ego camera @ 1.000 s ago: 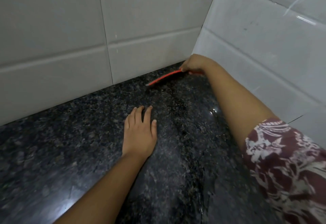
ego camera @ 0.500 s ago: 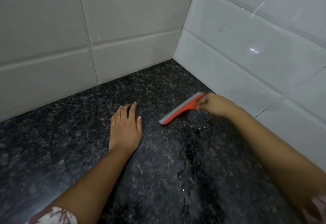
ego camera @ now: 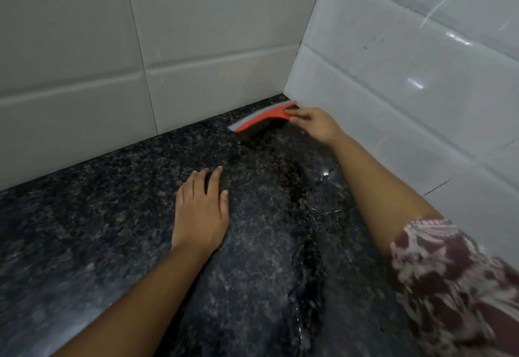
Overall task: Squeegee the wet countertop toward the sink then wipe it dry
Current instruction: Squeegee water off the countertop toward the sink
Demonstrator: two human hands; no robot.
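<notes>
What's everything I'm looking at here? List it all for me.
squeegee: one, orange with a grey blade, on the countertop in the far corner by the walls
countertop: one, black speckled stone, fills the lower view
water: one streak with droplets, clear, down the countertop's right part
wall tiles: several, white, behind and to the right
left hand: one, flat on the countertop
right hand: one, holds the squeegee
sleeve: one, maroon and white pattern, right arm
</notes>
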